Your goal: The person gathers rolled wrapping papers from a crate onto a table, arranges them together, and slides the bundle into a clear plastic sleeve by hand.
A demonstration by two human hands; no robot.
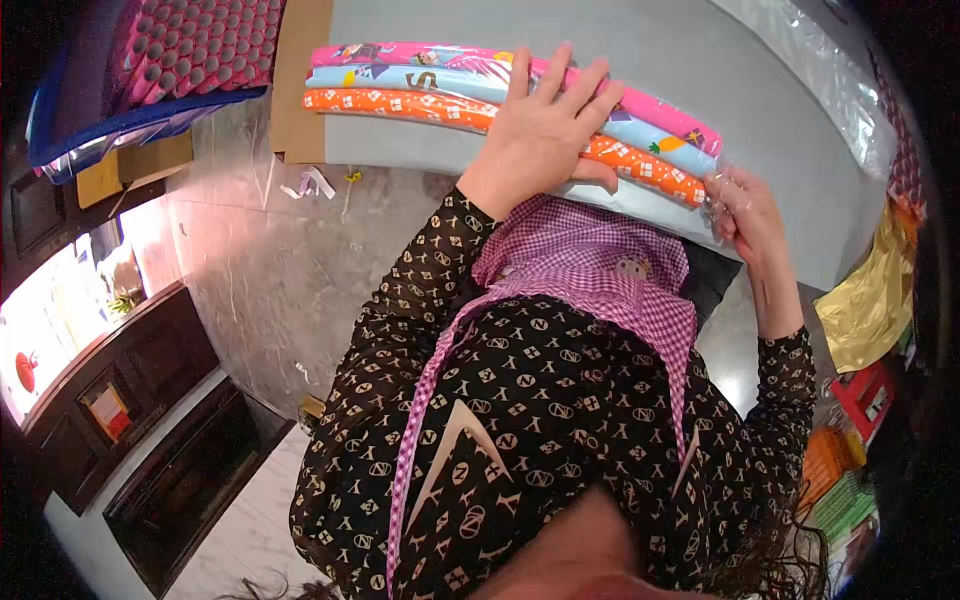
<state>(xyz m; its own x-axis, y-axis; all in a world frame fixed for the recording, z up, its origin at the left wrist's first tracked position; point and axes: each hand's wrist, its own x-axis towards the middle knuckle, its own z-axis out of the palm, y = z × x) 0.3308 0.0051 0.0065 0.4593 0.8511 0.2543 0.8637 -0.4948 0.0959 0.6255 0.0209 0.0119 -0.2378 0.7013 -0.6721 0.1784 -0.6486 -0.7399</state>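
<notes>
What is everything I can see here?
Pink roll: one, patterned pink, table's far side of the three
Light blue roll: one, patterned light blue, middle
Orange roll: one, orange and white, nearest the body
Clear wrap: count unclear, transparent, around the rolls
Table: one, grey, beneath them
Cardboard strip: one, brown, under their left ends
Tubes: many, pink, upper left
Gold sheet: one, gold, right
Packets: at least two, green and orange, lower right
Floor: one, grey, left
Apron: one, purple-white gingham, worn
Shirt: one, patterned black, worn
Left hand: one, bare, flat across the rolls
Right hand: one, bare, curled on the wrap, right ends
</notes>
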